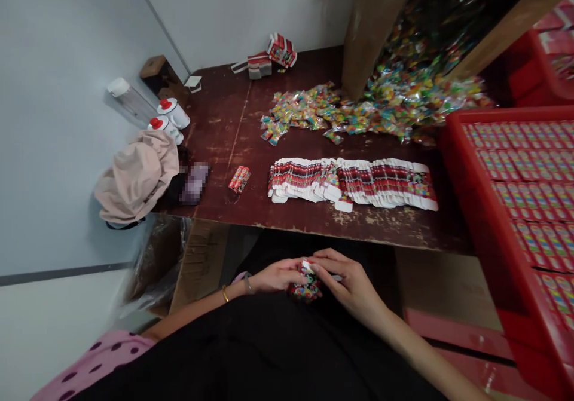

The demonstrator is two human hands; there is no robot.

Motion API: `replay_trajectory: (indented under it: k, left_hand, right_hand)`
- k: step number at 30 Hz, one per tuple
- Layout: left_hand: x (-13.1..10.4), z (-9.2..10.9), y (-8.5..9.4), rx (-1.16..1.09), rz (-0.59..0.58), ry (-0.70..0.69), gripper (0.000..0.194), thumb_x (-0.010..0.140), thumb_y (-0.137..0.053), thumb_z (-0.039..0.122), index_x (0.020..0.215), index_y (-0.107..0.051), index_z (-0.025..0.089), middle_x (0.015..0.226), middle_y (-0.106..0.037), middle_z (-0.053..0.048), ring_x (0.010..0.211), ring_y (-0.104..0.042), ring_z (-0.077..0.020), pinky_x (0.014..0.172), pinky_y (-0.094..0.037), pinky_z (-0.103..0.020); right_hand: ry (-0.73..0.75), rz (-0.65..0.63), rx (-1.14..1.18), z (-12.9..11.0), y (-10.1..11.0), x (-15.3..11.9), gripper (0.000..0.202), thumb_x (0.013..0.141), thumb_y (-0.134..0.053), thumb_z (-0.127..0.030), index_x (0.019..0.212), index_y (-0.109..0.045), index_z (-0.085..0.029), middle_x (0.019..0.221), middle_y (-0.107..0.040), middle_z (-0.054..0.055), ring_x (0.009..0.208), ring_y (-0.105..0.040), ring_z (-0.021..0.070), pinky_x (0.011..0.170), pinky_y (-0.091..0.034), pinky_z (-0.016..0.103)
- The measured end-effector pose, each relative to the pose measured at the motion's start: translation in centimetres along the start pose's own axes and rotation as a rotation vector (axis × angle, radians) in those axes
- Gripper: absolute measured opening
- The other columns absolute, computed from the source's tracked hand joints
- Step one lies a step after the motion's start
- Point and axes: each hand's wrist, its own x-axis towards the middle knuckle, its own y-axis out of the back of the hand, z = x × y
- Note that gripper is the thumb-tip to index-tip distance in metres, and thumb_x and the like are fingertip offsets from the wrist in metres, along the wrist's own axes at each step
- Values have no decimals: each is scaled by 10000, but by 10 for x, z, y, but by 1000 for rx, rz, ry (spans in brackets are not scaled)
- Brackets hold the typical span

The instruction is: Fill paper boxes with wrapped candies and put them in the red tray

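Observation:
Close to my body, below the table's front edge, my left hand (pixel 281 274) has its fingers wrapped round a small printed box (pixel 305 287). My right hand (pixel 343 275) grips the same box from the other side, its fingers at the white flap on top. On the dark red table (pixel 215 132) lies a long row of flat printed cartons (pixel 381 181). Left of that row sits a small red packet (pixel 239 179). Behind the cartons spreads a pile of colourful wrapped candies (pixel 305 109).
A red crate (pixel 457 150) filled with rows of boxes stands at the right. Wooden posts (pixel 372 30) rise from the candy pile. At the left are white bottles (pixel 173 112), a beige cloth bag (pixel 139 177) and a clear tumbler (pixel 132 102). Cardboard boxes (pixel 201 263) stand below.

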Motion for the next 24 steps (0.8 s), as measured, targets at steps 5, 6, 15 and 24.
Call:
replay_trajectory:
  k: [5,6,15,24]
  left_hand:
    - [3,-3,4,-27,14,29,404,675,-698,247,1059,-635,137,828,-691,-65,809,-645,-182,799,-457,-332]
    - [3,-3,5,-38,23,34,402,670,-695,240,1053,-640,131,827,-693,-68,805,-648,-187,801,-459,-340]
    - [6,12,-7,-60,193,-258,431,701,-674,212,1127,-611,203,977,-663,-52,903,-615,-184,808,-454,-308]
    - [-13,82,22,494,329,-457,354,662,-757,236,973,-604,161,816,-612,12,676,-542,-97,655,-448,-219]
  right_hand:
    - [16,40,12,4,5,4,266,898,-537,-375,945,-745,-215,863,-686,68,794,-640,178,723,-520,294]
    - [26,35,-1,5,6,3,261,899,-536,-367,951,-744,-218,865,-681,68,796,-637,176,723,-520,293]
    - [-2,202,139,17,-27,-4,492,827,-628,-344,1307,-516,-340,1362,-468,55,1212,-479,238,1000,-423,398]
    - [-115,48,227,9,23,72,265,824,-598,-456,945,-675,-233,796,-680,33,708,-625,202,658,-519,314]
